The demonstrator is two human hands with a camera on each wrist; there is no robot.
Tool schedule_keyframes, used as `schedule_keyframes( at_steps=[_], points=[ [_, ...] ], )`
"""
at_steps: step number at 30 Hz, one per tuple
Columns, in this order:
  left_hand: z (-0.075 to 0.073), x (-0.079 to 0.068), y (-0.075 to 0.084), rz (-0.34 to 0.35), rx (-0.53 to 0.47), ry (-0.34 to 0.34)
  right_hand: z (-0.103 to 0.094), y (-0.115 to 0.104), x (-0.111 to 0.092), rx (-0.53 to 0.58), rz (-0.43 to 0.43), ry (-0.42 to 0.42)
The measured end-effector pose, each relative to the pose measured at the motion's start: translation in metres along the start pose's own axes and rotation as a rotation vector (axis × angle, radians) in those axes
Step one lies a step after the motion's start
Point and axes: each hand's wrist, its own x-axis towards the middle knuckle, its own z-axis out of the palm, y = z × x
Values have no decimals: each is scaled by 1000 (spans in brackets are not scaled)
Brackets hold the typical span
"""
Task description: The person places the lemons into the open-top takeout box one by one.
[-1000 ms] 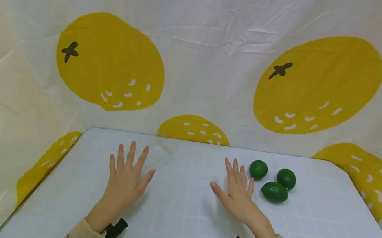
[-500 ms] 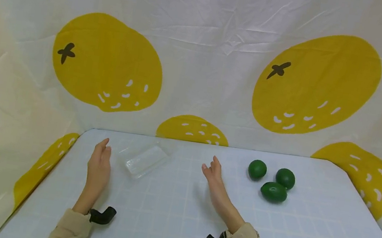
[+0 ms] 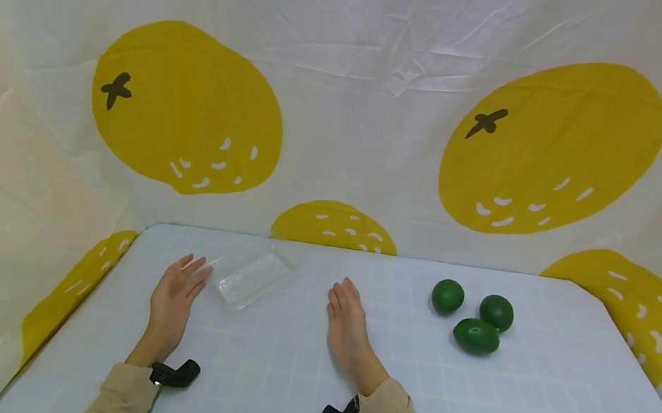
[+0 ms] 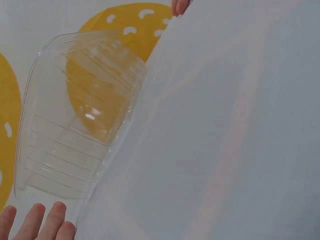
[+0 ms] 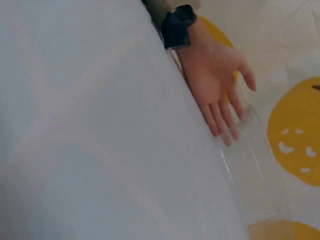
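A clear plastic container (image 3: 254,279) with a ribbed wall rests on the white table. Beside its left end is my left hand (image 3: 172,300), turned on its edge with the palm facing inward and the fingers fairly straight. In the right wrist view that hand (image 5: 212,75) has its fingertips close to the container (image 5: 250,155); whether they touch it I cannot tell. My right hand (image 3: 349,327) stands on edge to the right of the container, apart from it, fingers together and holding nothing. The left wrist view shows fingertips (image 4: 50,220) near the container (image 4: 75,150).
Three dark green, lime-like fruits lie at the right: a round one (image 3: 448,297), another (image 3: 496,312), and a pointed one (image 3: 476,336) in front. Behind the table (image 3: 291,386) hangs a pale cloth (image 3: 362,125) printed with yellow fruit. Black wrist cameras sit on both wrists.
Both hands have turned from spread, palm-down poses onto their edges. The left hand has shifted left, uncovering the container; the right hand has moved left, away from the green fruits.
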Motion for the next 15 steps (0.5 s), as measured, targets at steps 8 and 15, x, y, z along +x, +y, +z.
schedule_keyframes(
  at_steps=[8,15],
  points=[
    [-5,-1,-10,7,7,-179,-5,9,-2,120,28,-94],
    [-5,0,-13,15,128,-266,-2,14,-6,34,100,-248]
  ],
)
